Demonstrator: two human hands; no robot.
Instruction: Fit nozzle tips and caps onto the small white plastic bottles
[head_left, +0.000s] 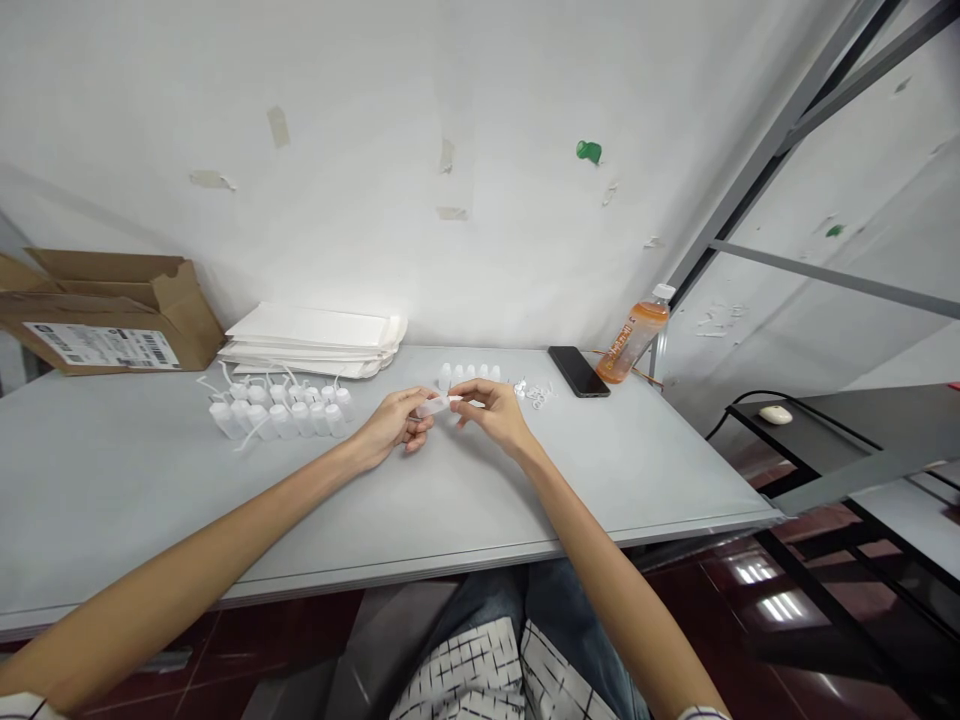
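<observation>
Gripping a small translucent container [430, 407] above the table [600, 470], the left hand [394, 426] supports one end; the right hand [493, 412] pinches the other. Uneven finger pressure could cause slippage, toppling the white pieces [471, 371] behind or scattering the clear parts [538, 394].

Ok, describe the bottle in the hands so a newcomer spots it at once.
Find the long grey table against the white wall. Around its middle, the left hand and right hand meet at a small whitish bottle. It is held sideways between their fingers, while the similar bottles to its left stand grouped on the table.
</observation>
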